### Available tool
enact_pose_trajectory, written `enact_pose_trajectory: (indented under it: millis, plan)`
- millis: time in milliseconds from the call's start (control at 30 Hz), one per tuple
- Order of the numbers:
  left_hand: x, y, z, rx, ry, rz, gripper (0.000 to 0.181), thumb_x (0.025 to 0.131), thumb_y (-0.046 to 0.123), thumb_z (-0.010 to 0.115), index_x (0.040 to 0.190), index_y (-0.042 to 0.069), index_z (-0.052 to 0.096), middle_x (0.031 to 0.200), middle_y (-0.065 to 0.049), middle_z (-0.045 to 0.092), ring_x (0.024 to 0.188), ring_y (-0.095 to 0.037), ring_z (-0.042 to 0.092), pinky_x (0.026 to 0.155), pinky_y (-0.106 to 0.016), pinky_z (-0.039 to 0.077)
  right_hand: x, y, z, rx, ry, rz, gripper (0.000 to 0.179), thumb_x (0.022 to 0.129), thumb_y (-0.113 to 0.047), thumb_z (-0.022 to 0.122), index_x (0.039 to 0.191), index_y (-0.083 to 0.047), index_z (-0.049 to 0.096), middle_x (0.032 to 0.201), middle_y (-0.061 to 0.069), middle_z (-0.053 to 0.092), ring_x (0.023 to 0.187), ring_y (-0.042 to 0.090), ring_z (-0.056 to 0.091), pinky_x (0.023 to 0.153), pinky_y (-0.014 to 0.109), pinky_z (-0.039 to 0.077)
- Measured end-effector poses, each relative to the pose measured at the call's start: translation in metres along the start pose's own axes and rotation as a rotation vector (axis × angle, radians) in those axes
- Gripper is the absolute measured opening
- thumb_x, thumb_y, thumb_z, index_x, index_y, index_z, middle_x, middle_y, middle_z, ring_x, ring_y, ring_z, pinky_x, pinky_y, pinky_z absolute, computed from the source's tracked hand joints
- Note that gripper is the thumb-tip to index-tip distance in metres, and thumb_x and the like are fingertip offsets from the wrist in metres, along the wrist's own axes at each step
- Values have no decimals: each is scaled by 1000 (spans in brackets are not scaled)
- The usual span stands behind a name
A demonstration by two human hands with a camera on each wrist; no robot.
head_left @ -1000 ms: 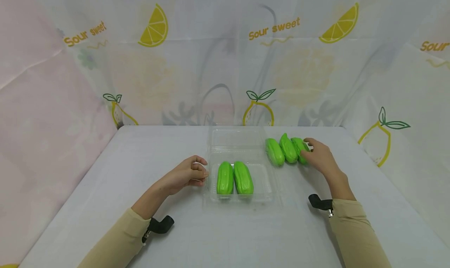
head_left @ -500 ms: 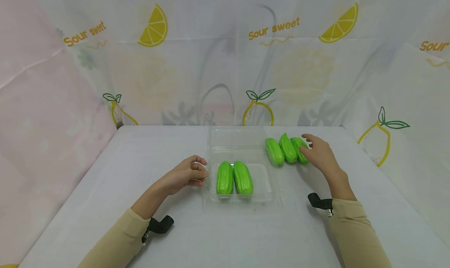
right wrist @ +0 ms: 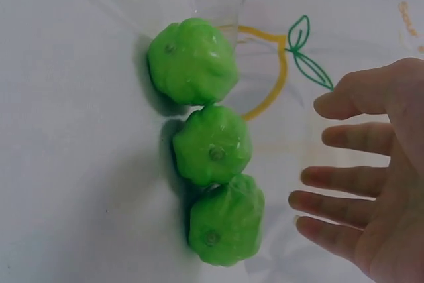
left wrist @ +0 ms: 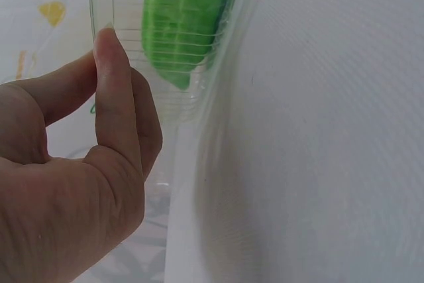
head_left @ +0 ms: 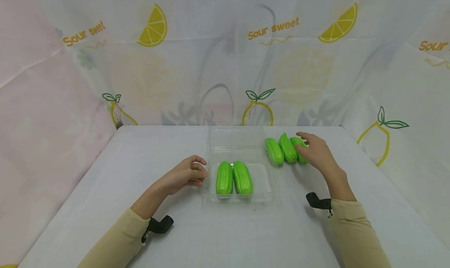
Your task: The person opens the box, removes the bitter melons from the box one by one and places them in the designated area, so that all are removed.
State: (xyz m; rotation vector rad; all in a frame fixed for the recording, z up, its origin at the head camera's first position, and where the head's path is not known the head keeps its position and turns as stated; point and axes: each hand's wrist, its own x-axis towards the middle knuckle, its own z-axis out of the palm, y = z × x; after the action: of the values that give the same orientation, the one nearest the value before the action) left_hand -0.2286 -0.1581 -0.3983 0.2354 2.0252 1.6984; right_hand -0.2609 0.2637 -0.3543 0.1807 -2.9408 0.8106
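Note:
A clear plastic clamshell box [head_left: 261, 178] lies with its lid folded back. Two shiny green, ribbed gourds sit side by side in its base, a left gourd [head_left: 224, 178] and a right gourd [head_left: 243, 177]. At the box's left rim, my left hand [head_left: 186, 172] pinches the edge between thumb and fingers, as the left wrist view shows. Three more gourds lie in a row beyond the box to the right: a near-box gourd [head_left: 274, 152], a middle gourd [head_left: 288, 147] and an outer gourd [right wrist: 226, 223]. Above the outer one hovers my right hand [head_left: 318, 152], fingers spread, holding nothing.
A white cloth covers the table [head_left: 239, 236]. The upturned lid [head_left: 237, 137] reaches toward the table's back edge. Behind stands a lemon-printed curtain [head_left: 218, 65], which also hangs along both sides.
My right hand has shifted slightly left over the outer gourd. My left hand stays at the box rim, and the gourds lie where they were.

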Motion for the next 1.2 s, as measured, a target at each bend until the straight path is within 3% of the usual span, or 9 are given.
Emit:
enact_pose_trajectory:
  millis: [267,633,967,1200]
  plan:
    - [-1,1,0,1,1,4,43,97,8,59,132,-1,35,97,-6,58,77,-15,63,70,-23,57,-2,-13,-1,41,-28,-72,53,98,-25,56,146,-4,46,141,28,52,126,46,53,99,60,47]
    - [-1,1,0,2,-4,8,44,97,9,59,132,-1,35,97,-6,57,77,-15,62,70,-23,57,-11,-37,-4,62,-62,-112,54,98,-26,58,146,-7,47,146,22,50,128,43,52,100,59,46]
    - [-2,2,2,1,1,-1,43,97,8,58,133,-1,35,98,-6,57,78,-15,62,70,-23,56,-12,-46,6,50,-106,-132,56,97,-30,62,146,-8,47,149,19,48,128,42,52,100,58,47]
    - [-2,2,1,1,-1,1,43,97,8,58,133,-1,35,98,-6,57,77,-15,63,70,-23,57,-12,-53,15,25,-95,-201,53,94,-27,64,142,-6,52,138,19,59,116,40,60,93,54,50]
